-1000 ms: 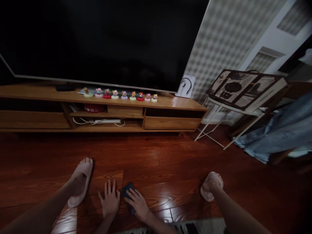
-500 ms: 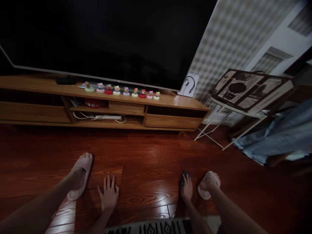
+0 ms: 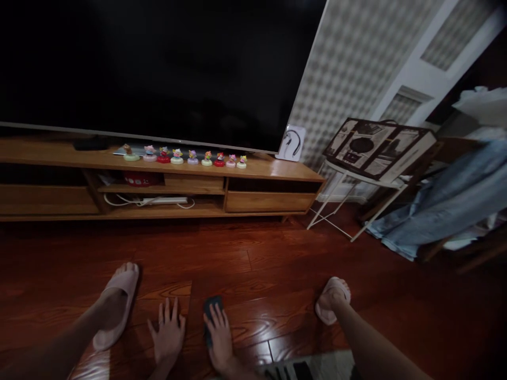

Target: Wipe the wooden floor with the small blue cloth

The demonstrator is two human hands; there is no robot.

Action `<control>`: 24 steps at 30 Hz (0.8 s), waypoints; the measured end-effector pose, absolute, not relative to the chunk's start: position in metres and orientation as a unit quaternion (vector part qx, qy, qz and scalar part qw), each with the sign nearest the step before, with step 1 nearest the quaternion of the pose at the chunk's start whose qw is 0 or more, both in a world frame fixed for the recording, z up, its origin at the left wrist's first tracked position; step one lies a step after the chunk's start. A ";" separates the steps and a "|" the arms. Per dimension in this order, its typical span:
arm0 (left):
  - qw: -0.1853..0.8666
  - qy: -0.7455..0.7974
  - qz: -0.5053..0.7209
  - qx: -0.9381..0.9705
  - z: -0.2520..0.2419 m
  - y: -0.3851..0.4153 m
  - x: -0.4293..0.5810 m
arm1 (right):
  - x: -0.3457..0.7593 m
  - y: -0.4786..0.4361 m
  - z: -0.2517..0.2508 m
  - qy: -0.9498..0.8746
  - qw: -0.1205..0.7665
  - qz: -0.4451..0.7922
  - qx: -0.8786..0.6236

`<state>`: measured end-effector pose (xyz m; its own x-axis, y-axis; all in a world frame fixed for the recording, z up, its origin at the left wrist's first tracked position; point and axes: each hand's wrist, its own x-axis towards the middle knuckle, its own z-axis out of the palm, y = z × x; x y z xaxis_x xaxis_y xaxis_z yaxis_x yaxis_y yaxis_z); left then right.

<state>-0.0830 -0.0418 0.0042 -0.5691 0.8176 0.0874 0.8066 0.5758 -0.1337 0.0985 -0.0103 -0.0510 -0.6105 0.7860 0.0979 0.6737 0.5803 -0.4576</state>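
Dark-grey cloth (image 3: 208,305) under the flat right hand (image 3: 220,335), back near the spread left hand (image 3: 168,335)

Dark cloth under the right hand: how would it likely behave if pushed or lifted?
The dark cloth probably slides easily, lying flat on glossy floorboards. It looks thin beneath the right hand, so it is likely light and may droop if lifted.

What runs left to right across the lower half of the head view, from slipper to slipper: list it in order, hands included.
Pale pink left slipper → spread left hand → right hand flat on a dark cloth → pale pink right slipper.
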 end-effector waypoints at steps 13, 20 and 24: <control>0.049 -0.885 0.058 -0.458 0.014 -0.039 -0.081 | 0.266 0.122 -0.010 -0.843 0.126 0.091 -0.516; 0.049 -0.885 0.032 -0.461 0.020 -0.042 -0.079 | 0.382 0.113 -0.029 -0.622 0.149 -0.037 -0.768; 0.047 -0.886 0.043 -0.459 0.022 -0.042 -0.078 | 0.354 0.116 -0.021 -0.569 0.138 -0.039 -0.810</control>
